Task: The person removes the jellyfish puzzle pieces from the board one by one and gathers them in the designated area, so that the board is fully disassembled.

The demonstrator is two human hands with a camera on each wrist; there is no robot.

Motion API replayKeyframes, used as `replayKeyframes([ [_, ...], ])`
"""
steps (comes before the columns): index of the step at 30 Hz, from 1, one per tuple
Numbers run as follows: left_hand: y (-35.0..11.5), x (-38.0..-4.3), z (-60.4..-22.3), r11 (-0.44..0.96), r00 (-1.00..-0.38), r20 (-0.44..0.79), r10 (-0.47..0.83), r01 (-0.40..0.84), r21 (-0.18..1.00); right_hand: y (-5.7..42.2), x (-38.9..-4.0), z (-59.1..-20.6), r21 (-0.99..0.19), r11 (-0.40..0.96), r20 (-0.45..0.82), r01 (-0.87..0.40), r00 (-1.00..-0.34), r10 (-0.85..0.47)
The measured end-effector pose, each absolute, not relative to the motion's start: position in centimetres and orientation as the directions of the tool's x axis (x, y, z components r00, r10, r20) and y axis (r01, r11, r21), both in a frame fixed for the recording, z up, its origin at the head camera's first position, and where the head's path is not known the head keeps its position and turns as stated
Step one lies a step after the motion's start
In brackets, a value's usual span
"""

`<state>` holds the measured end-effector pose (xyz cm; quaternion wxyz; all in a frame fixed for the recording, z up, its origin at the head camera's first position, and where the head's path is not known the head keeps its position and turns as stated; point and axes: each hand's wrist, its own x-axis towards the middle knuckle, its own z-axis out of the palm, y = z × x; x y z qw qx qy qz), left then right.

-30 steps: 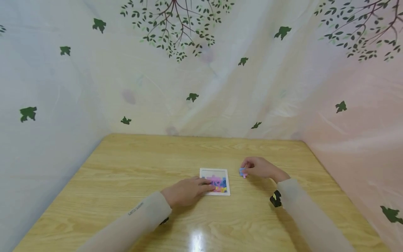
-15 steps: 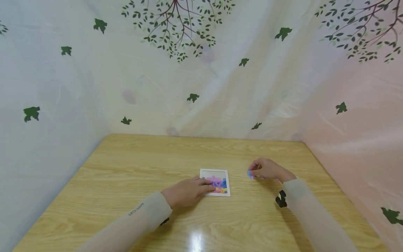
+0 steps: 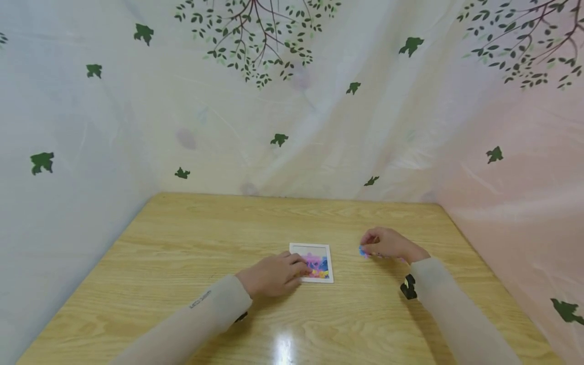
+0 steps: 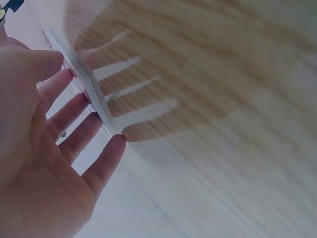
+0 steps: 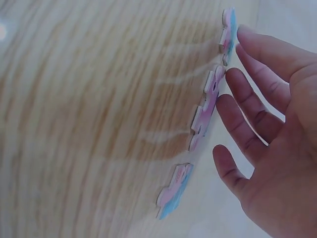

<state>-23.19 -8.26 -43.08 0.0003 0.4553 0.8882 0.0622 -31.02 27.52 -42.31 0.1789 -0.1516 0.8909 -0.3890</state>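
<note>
In the head view my left hand [image 3: 276, 274] lies over the left part of a white-framed jigsaw puzzle board [image 3: 331, 271], its lower part filled with pink, blue and yellow pieces. The left wrist view shows these fingers [image 4: 109, 156] loosely bent, with the tips at the board's edge [image 4: 96, 96]. My right hand [image 3: 388, 243] is over loose puzzle pieces to the right. In the right wrist view its thumb and index finger are right at a blue-and-pink puzzle piece [image 5: 228, 34] on the table. Other fingertips reach a pink-purple piece [image 5: 205, 111].
Another pink-and-blue piece [image 5: 176, 191] lies in line with the others on the wooden table [image 3: 219, 223]. A pale curtain [image 3: 219, 126] with printed leaves and branches surrounds the table's back and sides. Dark wrist devices show below both sleeves.
My right hand has moved right, bringing the blue-and-pink puzzle piece with it, then stayed nearly still. The left hand's fingers have bent and risen slightly over the board.
</note>
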Motion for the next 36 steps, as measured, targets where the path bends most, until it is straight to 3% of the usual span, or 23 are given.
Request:
replayKeyframes([
  [10, -7.3, -23.1, -42.6, 0.621, -0.622, 0.035, 0.782, 0.783, 0.039, 26.8, -30.9, -41.7, -0.687, 0.705, -0.162, -0.176, -0.909, -0.385],
  [15, -6.9, -23.2, -42.5, 0.64, -0.64, 0.017, 0.768, 0.768, 0.003, 25.7, -30.9, -41.7, -0.635, 0.719, -0.094, -0.282, -0.896, -0.434],
  [25, -6.5, -23.5, -42.8, 0.595, -0.594, 0.068, 0.801, 0.804, 0.019, 23.1, -29.8, -41.6, -0.583, 0.66, -0.002, -0.474, -0.812, -0.584],
  [36, -6.7, -23.2, -42.9, 0.572, -0.573, 0.1, 0.814, 0.819, 0.038, 20.1, -28.7, -41.7, -0.61, 0.614, -0.028, -0.5, -0.761, -0.648],
])
